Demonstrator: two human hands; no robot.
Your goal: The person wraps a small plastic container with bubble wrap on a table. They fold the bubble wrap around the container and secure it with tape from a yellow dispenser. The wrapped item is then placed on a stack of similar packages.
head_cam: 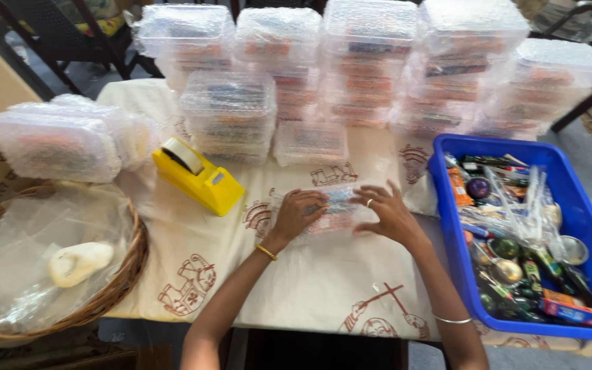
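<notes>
A small bubble-wrapped packet (334, 212) is pressed to the cloth-covered worktop (296, 281) by the left hand (299, 212) and right hand (388, 212). Its contents are blurred by the wrap. Fingers are laid flat, not closed.

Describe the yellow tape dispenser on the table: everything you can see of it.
The tape dispenser is a bright yellow desktop kind, seemingly plastic, with a wedge-shaped body. A roll of pale, clear-looking tape sits in its raised rear end, toward the far left; the low front end points toward the near right. It stands upright on the cream printed tablecloth, set at a slant. Nothing holds it: the left hand is to its right, apart from it. Bubble-wrapped packs are stacked just behind it.
</notes>
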